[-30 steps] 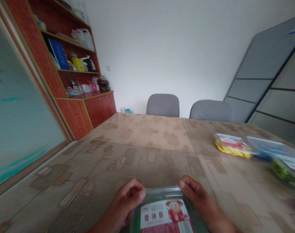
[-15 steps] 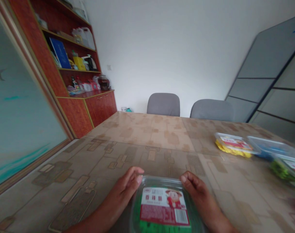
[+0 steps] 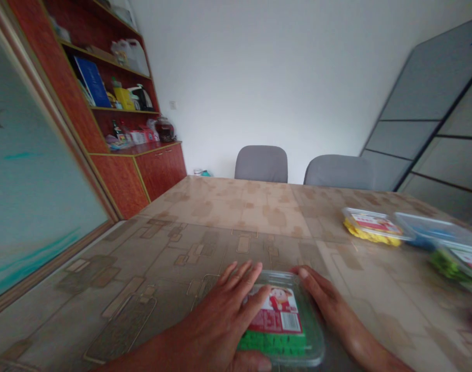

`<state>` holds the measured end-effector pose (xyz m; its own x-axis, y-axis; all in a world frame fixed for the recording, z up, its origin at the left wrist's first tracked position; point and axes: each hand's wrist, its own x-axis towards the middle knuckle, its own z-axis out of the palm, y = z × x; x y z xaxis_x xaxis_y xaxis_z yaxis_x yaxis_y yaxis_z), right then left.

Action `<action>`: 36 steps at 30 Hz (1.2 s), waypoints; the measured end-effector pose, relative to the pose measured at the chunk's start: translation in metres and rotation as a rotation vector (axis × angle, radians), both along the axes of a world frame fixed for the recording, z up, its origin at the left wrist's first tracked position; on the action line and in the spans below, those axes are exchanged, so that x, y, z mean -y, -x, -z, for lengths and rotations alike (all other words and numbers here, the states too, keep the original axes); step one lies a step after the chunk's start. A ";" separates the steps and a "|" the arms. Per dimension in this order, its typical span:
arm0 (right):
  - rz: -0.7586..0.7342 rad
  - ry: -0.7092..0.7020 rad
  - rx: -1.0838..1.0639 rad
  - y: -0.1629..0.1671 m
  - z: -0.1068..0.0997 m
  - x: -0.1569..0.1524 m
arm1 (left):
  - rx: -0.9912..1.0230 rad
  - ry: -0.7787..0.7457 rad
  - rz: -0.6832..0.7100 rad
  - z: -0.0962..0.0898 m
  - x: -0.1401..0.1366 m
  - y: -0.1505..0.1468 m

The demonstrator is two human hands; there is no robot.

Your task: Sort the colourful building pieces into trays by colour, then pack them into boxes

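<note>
A clear plastic container (image 3: 313, 351) with something green and dark-flecked inside lies at the table's near edge, its lid bearing a red and white label (image 3: 284, 312) with a cartoon figure. My left hand (image 3: 231, 310) lies over the lid's left part with fingers spread, covering part of the label. Along the container's right side, my right hand (image 3: 329, 299) holds the rim near the far corner, thumb against the edge. Its other fingers are mostly hidden behind the thumb and hand.
On the table (image 3: 236, 206) to the right stand a container with yellow contents (image 3: 371, 227), one with blue contents (image 3: 425, 240) and one with green contents (image 3: 453, 266). Two grey chairs (image 3: 261, 164) stand beyond the far edge. A red-brown cabinet (image 3: 162, 168) is at the left.
My left hand has moved from the container's left corner onto its lid, fingers now spread. The container has turned and shifted slightly right and away from me. My right hand now touches its right rim.
</note>
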<state>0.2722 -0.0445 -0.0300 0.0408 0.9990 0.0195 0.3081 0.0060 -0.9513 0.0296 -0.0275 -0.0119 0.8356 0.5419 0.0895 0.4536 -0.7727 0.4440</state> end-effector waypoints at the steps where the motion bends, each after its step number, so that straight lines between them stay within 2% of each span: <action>1: -0.029 0.024 0.012 -0.002 0.000 0.007 | -0.004 -0.002 0.006 0.001 0.000 0.000; 5: -0.020 0.126 0.039 -0.005 0.020 0.035 | -0.038 -0.010 0.002 0.006 -0.001 0.000; 8: -0.002 0.100 -0.021 -0.002 0.043 0.045 | -0.048 -0.020 -0.011 0.009 0.000 -0.002; 11: 0.002 0.067 -0.141 0.003 0.056 0.046 | -0.034 -0.036 -0.009 0.010 0.001 -0.003; 14: 0.019 0.030 -0.207 0.005 0.056 0.045 | -0.075 -0.049 -0.005 0.006 0.002 -0.005; 18: -0.009 0.034 -0.185 0.005 0.051 0.046 | -0.088 -0.038 -0.010 0.003 0.002 -0.006; 23: 0.001 0.012 -0.157 0.008 0.050 0.047 | 0.005 -0.024 -0.027 0.012 0.000 0.002; 27: 0.026 0.030 0.065 -0.001 0.041 0.045 | 0.096 0.047 -0.110 0.018 -0.002 0.022; 29: 0.018 -0.025 0.227 -0.010 0.029 0.043 | 0.135 0.083 -0.175 0.020 -0.003 0.034; 33: -0.025 -0.306 0.585 -0.021 0.002 0.037 | 0.112 0.081 -0.216 0.023 -0.002 0.051; 36: -0.222 -0.497 0.756 -0.013 -0.002 0.028 | 0.058 0.061 -0.191 0.029 0.000 0.054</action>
